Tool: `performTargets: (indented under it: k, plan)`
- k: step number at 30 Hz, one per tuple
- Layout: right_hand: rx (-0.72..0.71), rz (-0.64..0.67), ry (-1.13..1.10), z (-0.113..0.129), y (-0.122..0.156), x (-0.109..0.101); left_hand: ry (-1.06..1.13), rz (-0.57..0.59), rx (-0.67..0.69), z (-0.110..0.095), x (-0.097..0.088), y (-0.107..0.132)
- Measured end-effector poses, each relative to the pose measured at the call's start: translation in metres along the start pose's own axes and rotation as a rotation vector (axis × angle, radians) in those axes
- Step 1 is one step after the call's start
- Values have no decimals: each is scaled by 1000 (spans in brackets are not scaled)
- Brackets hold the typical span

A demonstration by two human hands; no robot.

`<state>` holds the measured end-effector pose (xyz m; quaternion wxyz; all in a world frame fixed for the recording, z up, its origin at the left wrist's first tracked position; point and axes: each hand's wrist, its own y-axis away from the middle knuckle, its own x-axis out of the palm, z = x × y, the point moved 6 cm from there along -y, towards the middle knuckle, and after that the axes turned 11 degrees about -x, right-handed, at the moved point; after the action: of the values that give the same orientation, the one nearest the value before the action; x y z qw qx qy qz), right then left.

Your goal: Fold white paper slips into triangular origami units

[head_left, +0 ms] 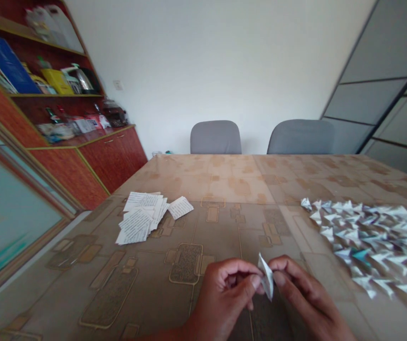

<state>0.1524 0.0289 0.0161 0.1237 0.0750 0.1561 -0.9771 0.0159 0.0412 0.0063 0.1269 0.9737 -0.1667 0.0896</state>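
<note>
Between my two hands, above the table's near edge, is a small piece of folded paper (266, 277), white and pointed at top and bottom. My left hand (226, 293) pinches it from the left between thumb and forefinger. From the other side my right hand (301, 293) grips its right face with thumb and fingertips. Off to the right, rows of small folded paper figures (377, 258) cover part of the table; one of them is teal. A loose pile of printed paper pieces (139, 218) lies to the left, with a single printed piece (181, 207) beside it.
The brown patterned tablecloth (203, 227) spreads under everything. Two grey chairs (215, 137) stand at the far side, before a white wall (217, 61). At left, a red-brown cabinet (111, 156) holds bottles, a kettle (84, 79) and boxes. Grey panels (374, 76) rise at right.
</note>
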Motion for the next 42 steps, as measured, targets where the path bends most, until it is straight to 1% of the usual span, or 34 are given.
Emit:
performTargets:
  k: [5, 8, 9, 11, 14, 15, 17, 19, 21, 23, 26, 30, 33, 35, 39, 42]
  plan:
    - [32, 28, 24, -8, -1, -2, -72, -58, 14, 2, -4, -1]
    - [97, -31, 6, -13, -1, -5, -84, -133, 50, -1, -10, -1]
    - [126, -48, -8, -14, 0, -5, -69, -141, 55, -3, -10, -1]
    - [170, -69, -41, -16, 2, -4, -12, -107, 45, -3, -9, -1]
    - [202, -72, -95, -17, 3, -1, 58, -4, -25, 0, -3, -2]
    - [210, -74, -115, -18, 3, 0, 62, 14, -50, 2, -1, -2]
    - [220, -77, -142, -19, 4, 2, 42, 14, -83, 5, -1, -3]
    - [223, -84, -139, -18, 4, 2, 9, -5, -88, 6, -1, -4]
    - [203, -87, -104, -15, 4, 1, -12, -22, -83, 6, -2, -4]
    - [153, -80, -60, -7, 3, 1, -22, -36, -79, 6, -3, -4]
    - [78, -23, -31, 2, 1, 4, -35, -61, -83, 6, -4, -3]
    - [74, 42, -6, -3, 1, 5, -24, -51, -88, 7, -2, -1]
    - [58, 23, 42, -9, 1, 1, 4, -11, -64, 5, 0, 0]
    - [39, 0, 59, -9, 1, 0, 12, 4, -59, 5, 0, -1]
    - [-2, -14, -10, 1, 0, 4, 40, 15, -96, 7, -2, -4]
    - [-47, -71, 5, 10, -1, 2, 61, 31, -105, 7, -4, -7]
